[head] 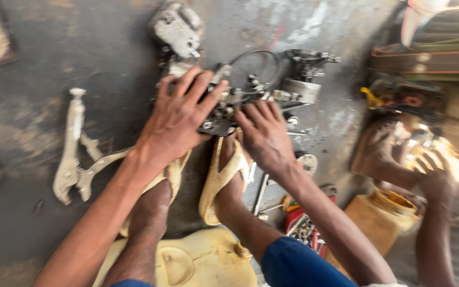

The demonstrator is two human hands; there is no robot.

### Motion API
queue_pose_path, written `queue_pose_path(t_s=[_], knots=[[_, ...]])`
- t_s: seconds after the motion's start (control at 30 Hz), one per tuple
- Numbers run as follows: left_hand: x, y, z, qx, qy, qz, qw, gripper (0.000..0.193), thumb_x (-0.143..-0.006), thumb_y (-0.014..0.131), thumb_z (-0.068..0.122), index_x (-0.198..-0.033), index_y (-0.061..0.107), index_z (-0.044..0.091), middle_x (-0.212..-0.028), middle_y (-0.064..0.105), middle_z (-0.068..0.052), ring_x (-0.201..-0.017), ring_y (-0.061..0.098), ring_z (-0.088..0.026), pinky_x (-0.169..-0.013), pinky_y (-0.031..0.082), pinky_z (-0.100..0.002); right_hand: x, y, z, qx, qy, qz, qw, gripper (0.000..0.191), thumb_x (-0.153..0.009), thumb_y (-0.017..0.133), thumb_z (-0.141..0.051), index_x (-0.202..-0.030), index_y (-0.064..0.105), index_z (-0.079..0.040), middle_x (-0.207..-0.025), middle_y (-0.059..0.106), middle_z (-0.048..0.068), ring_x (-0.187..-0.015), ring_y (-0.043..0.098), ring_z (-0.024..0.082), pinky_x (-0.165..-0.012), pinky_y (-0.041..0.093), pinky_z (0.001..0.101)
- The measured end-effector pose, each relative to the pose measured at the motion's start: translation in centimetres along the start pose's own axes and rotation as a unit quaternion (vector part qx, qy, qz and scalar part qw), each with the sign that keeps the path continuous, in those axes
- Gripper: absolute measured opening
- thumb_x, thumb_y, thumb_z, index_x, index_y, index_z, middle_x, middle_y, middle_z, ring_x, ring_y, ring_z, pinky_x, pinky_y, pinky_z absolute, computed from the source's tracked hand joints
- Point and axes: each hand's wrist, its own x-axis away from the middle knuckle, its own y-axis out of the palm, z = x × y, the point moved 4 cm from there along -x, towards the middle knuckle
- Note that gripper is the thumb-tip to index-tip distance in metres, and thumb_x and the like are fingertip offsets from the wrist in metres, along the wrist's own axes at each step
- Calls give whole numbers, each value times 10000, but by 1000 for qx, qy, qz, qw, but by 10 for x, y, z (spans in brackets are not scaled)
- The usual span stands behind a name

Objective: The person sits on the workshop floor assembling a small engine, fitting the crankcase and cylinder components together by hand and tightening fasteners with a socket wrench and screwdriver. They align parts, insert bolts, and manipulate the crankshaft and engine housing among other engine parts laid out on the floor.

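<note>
- A pair of locking pliers lies untouched on the oily floor at nine o'clock from the hands.
- The left hand lies spread, fingers apart, pressing on the dismantled metal assembly at centre; it looks part-stripped, much still bolted.
- The right hand rests at the assembly's four o'clock edge, fingers together and curled; whether they pinch anything cannot be told.
- A loose housing lies at two o'clock.
- Another person's hands work at three o'clock, crowding that side.
</note>
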Motion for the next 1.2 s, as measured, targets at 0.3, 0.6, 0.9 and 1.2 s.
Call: queue_pose_path(t_s=[0.3,0.6,0.9,1.2], knots=[[-4,-9,7,5,0,11,1000,1052,-536,944,364,-1464,535,84,-1451,482,-150,-1394,391,-327,-1088,317,-547,-4,-6,8,-94,71,25,993,175,-978,675,-205,-1059,634,-56,-980,622,101,-955,578,303,-899,443,422],[-8,-7,13,3,-13,2,1000,1048,-520,955,316,-1461,541,116,-1443,494,-123,-1396,394,-320,-1104,320,-536,3,8,6,-32,116,25,992,167,-978,654,-170,-984,548,-41,-929,525,117,-934,536,304,-849,402,428],[-13,-6,22,-7,-27,0,1000,1081,-471,967,277,-1455,543,136,-1437,500,-113,-1398,400,-318,-1116,325,-526,17,4,14,-112,87,41,989,335,-731,642,-53,-1053,555,-35,-976,528,126,-961,531,322,-860,428,429],[-23,-5,34,-14,-47,-11,999,1073,-461,951,222,-1451,549,131,-1412,505,-117,-1398,406,-320,-1117,332,-515,22,4,31,-88,57,62,992,178,-969,662,-213,-1001,573,-62,-928,557,77,-929,560,276,-852,415,426]])
